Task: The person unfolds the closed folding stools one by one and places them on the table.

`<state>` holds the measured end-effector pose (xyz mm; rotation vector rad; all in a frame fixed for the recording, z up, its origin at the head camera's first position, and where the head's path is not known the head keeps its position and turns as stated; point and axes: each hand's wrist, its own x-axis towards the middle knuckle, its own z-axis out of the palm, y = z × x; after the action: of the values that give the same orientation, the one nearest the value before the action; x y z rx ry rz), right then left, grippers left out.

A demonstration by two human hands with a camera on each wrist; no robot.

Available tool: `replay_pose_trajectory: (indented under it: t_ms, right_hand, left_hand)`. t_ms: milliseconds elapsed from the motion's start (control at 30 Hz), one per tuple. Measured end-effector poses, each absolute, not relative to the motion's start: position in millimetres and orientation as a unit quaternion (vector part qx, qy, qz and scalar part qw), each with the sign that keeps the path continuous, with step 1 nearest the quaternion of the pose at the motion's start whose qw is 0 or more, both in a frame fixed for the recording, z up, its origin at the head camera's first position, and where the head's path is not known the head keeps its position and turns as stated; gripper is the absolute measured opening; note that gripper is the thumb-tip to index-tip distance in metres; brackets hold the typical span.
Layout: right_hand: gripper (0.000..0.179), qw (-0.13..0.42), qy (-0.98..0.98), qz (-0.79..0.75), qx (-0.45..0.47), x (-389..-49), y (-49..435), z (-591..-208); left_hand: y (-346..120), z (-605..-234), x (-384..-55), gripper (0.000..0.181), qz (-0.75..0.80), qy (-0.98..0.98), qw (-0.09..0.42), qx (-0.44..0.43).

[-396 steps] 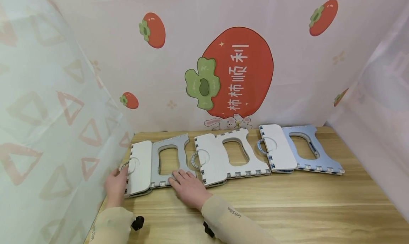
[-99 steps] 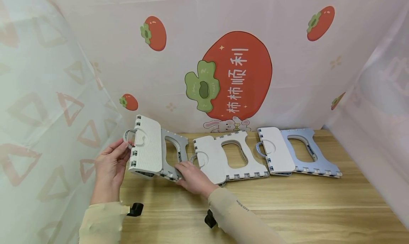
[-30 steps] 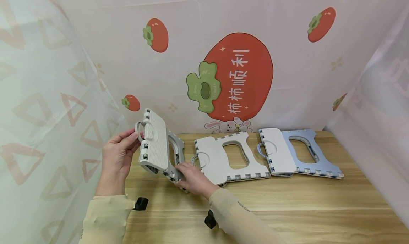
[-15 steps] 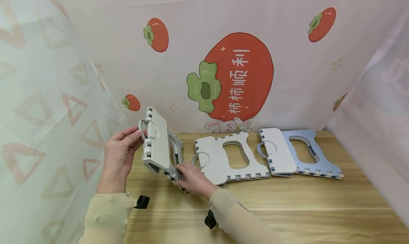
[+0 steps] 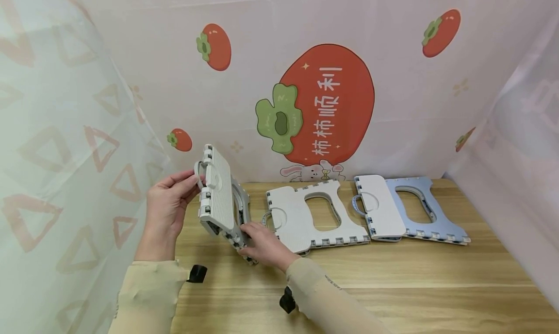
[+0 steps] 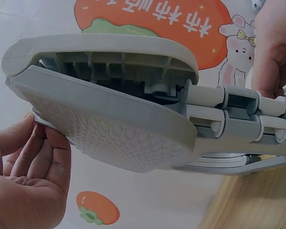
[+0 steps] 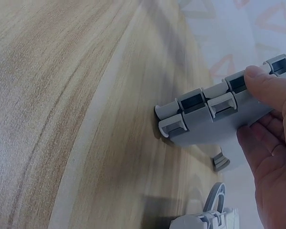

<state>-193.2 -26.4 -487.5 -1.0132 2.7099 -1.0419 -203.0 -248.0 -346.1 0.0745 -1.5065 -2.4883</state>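
Observation:
A folded step stool with a white top and grey legs (image 5: 220,193) stands steeply tilted at the left, its leg end down at the table. My left hand (image 5: 168,203) pinches the small carry handle (image 5: 199,175) on its upper edge. Lower down, my right hand (image 5: 265,244) grips the grey leg panel, thumb on the hinged edge and fingers behind it, as the right wrist view shows. In the left wrist view the two halves of the top (image 6: 109,109) lie folded together with a narrow gap between them.
An all-white folded stool (image 5: 290,217) lies flat just right of my right hand. Beyond it lies a white and blue folded stool (image 5: 382,205). The wooden table (image 5: 393,285) meets a persimmon-printed cloth (image 5: 236,106) at the back, with cloth sides left and right.
The grey stool lay flat at first; it has been tipped up by its handle end. Over the last second the left hand has raised the handle further up and rightward. The other stools stay put.

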Motion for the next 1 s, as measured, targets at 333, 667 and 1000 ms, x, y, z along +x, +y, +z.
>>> replay_pose_trajectory:
  t_ms: [333,667,1000]
  right_hand:
    - [0.062,0.041,0.878,-0.350,-0.323,-193.0,-28.4,-489.2]
    - [0.062,0.037,0.878,-0.352,-0.323,-192.1,-30.3,-491.9]
    - [0.057,0.047,0.871,-0.372,-0.317,-192.3,-31.4,-492.6]
  left_hand:
    - [-242.5,-343.6,-205.0,0.014,-0.839,-0.531,0.120,0.006]
    - [-237.6,-341.6,-205.8,0.014,-0.827,-0.548,0.125,0.006]
    - [-233.1,-338.9,-205.4,0.016,-0.813,-0.569,0.125,0.007]
